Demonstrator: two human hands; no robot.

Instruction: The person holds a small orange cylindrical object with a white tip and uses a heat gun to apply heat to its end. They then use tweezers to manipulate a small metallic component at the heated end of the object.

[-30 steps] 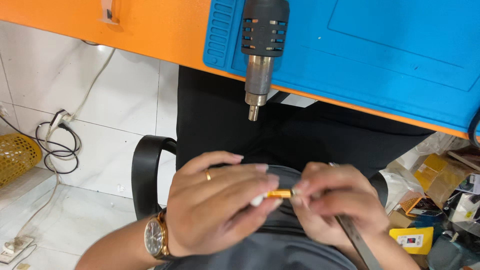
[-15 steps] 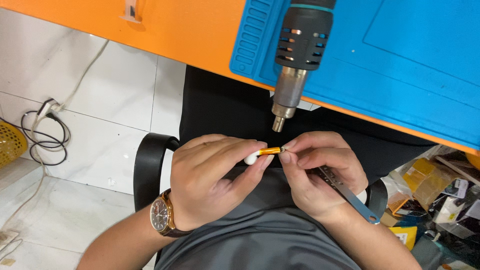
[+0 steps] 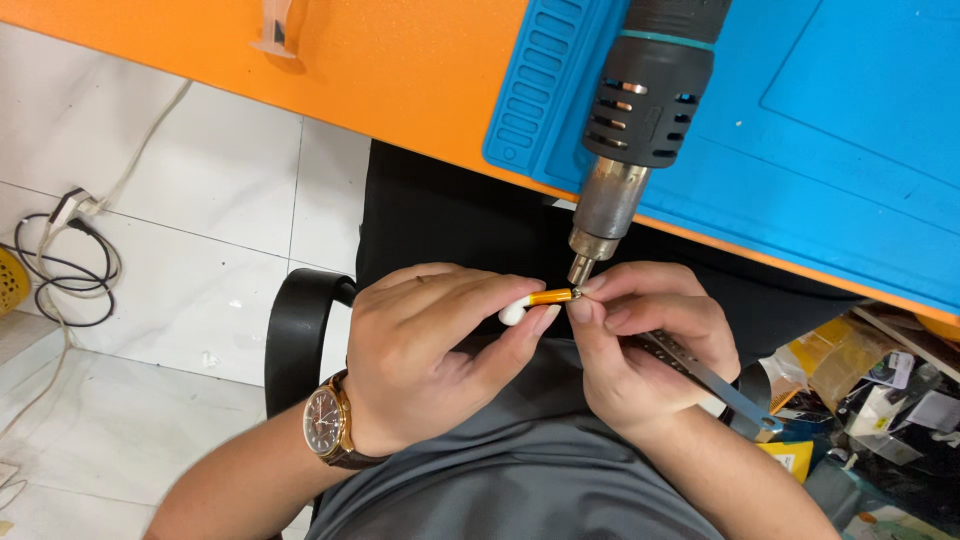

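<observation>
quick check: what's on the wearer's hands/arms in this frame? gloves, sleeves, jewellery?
No gloves: both the left hand and the right hand are bare, and both forearms are bare as far as the frame shows, with no sleeves in view. The left wrist carries a wristwatch with a gold-coloured round case, dark dial and brown strap. A thin ring sits on a left finger.

Bare forearms, brown-strapped gold wristwatch (image 3: 325, 424) on left wrist, grey trousers (image 3: 520, 480)

Head camera, looking steeply down, close range.
</observation>
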